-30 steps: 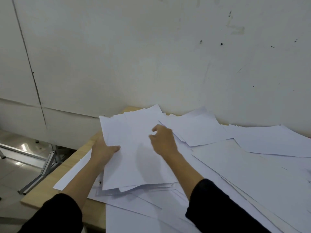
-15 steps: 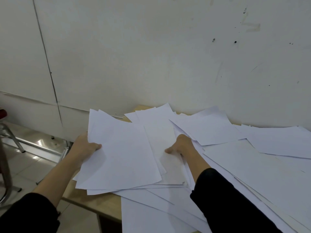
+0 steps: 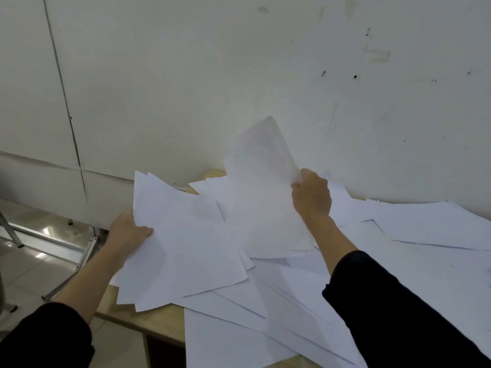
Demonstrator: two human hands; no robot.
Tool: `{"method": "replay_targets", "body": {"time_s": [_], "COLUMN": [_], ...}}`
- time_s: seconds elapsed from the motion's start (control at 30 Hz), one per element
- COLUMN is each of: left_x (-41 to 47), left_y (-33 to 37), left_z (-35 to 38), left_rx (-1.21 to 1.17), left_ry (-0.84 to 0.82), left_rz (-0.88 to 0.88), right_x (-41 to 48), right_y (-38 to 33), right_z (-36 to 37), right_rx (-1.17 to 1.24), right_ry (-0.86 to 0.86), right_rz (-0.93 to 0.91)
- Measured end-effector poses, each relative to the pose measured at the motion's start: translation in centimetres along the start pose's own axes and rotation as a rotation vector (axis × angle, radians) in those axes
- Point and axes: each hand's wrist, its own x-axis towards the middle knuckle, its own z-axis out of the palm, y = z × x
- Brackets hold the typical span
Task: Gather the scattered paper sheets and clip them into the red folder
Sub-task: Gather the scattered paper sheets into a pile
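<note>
Two hands, both busy: the left hand (image 3: 127, 232) grips a messy stack of sheets (image 3: 183, 248) by its left edge, thumb on top, fingers hidden underneath, partly overhanging the wooden table (image 3: 156, 322). The right hand (image 3: 312, 197) pinches a lifted sheet (image 3: 263, 195), too blurry to tell if it's just one. Loose white sheets (image 3: 425, 229) blanket the tabletop, cut off at the right and bottom.
</note>
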Motion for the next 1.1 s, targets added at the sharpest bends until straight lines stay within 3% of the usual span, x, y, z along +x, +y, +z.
{"method": "replay_targets", "body": {"time_s": [0.13,0.27,0.5,0.67,0.77,0.87,0.97,1.1], "left_x": [-0.9,-1.9,-2.5,-2.3,-1.9,-2.1,-2.0,-1.7], "left_y": [1.3,2.3,2.7,2.6,2.2,2.1,2.1,3.6], "left_z": [2.0,4.1,6.2,5.8,5.3,5.5,6.0,5.5], "left_rx": [-0.012,-0.100,-0.298,-0.722,-0.737,-0.624,-0.451,-0.579], "left_ry": [-0.055,-0.126,-0.252,-0.373,-0.440,-0.494,-0.401,-0.366], "left_rz": [0.048,0.037,-0.101,-0.338,-0.285,-0.177,-0.081,0.074], "right_x": [0.5,1.3,1.1,-1.2,-2.8,-4.0,-4.6,-4.1], "right_y": [-0.3,-0.8,0.1,0.9,1.6,2.1,2.3,2.5], "right_z": [-3.2,-6.1,-5.7,-1.9,0.4,2.6,4.1,4.1], "right_rx": [0.122,0.496,0.804,0.801,0.740,0.664,0.532,0.620], "right_ry": [0.208,0.280,-0.047,-0.417,-0.594,-0.660,-0.739,-0.721], "right_rz": [-0.105,0.023,0.274,0.296,0.313,0.303,0.263,0.321]}}
